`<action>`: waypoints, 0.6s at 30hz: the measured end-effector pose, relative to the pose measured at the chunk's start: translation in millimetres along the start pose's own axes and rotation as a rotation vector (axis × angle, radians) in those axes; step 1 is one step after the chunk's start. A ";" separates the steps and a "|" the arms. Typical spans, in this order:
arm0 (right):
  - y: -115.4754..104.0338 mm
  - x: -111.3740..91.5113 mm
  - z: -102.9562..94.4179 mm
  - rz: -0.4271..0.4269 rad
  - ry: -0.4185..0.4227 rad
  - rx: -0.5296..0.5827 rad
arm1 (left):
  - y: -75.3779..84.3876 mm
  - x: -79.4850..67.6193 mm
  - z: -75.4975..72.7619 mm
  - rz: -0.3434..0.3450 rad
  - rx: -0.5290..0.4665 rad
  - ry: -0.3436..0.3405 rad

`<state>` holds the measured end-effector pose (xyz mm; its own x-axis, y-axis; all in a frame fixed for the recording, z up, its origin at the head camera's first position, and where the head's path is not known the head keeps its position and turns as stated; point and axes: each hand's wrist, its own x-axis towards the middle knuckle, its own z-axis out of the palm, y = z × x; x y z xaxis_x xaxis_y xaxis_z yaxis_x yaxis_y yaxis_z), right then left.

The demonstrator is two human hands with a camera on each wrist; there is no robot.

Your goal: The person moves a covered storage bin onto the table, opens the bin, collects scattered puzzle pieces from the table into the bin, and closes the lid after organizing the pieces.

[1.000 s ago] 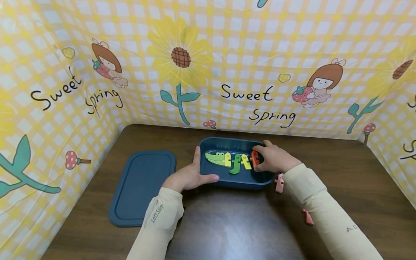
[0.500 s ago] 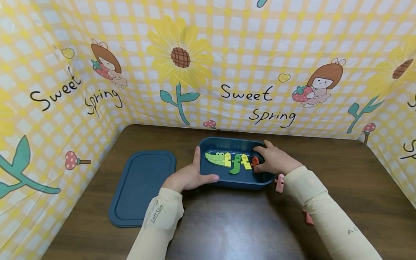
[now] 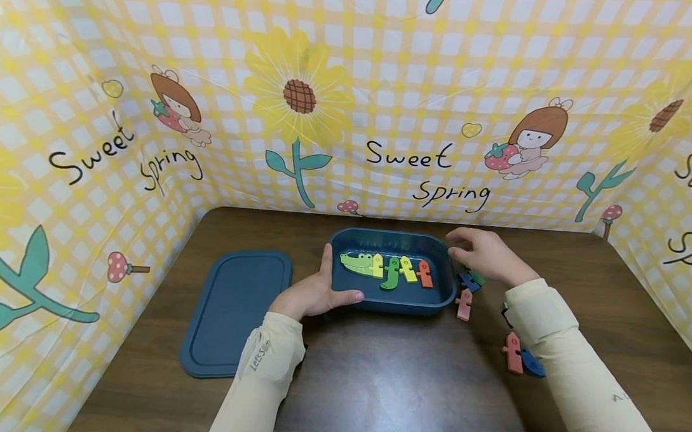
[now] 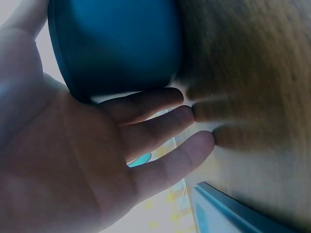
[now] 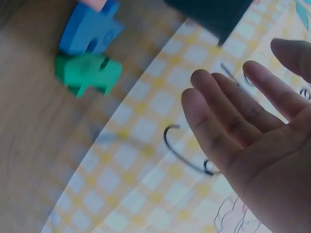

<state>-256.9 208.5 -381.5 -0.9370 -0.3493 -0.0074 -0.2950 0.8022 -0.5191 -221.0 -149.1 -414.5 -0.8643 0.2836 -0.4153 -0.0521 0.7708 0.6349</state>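
Observation:
Against the left end of a dark blue box (image 3: 395,306) rests my left hand (image 3: 311,295), its thumb along the front wall. The left wrist view shows its straight fingers (image 4: 163,165) touching the box wall. Inside the box lie a green crocodile-head puzzle piece (image 3: 357,263) with a yellow part, a green piece (image 3: 391,275), a yellow piece (image 3: 407,269) and an orange piece (image 3: 425,274), in a row. My right hand (image 3: 487,254) hovers off the box's right end, holding nothing. Below it are a blue piece (image 5: 92,29) and a green piece (image 5: 90,70).
A dark blue lid (image 3: 237,314) lies flat on the wooden table (image 3: 397,379) to the left. Right of the box sit a pink piece (image 3: 464,305), a red piece (image 3: 513,353) and a blue piece (image 3: 533,363) partly under my right sleeve. A patterned cloth (image 3: 398,80) stands behind the table.
My right hand has let go of the orange piece, which stays in the box, and has moved right, out of the box. More loose pieces now show. My left hand has not moved.

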 end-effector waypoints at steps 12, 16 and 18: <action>24.6 -19.5 -1.5 0.026 0.004 -0.024 | -1.0 0.2 1.1 -0.006 0.003 0.009; 31.8 -24.5 3.3 0.035 -0.031 -0.013 | 0.4 -0.3 1.3 -0.002 0.005 0.017; 34.4 -26.7 5.0 0.054 -0.067 -0.003 | 0.8 -0.1 1.3 0.002 0.002 0.021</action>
<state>-241.1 243.0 -403.5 -0.9370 -0.3369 -0.0921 -0.2451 0.8222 -0.5136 -220.3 -147.7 -414.7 -0.8746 0.2737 -0.4002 -0.0492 0.7712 0.6347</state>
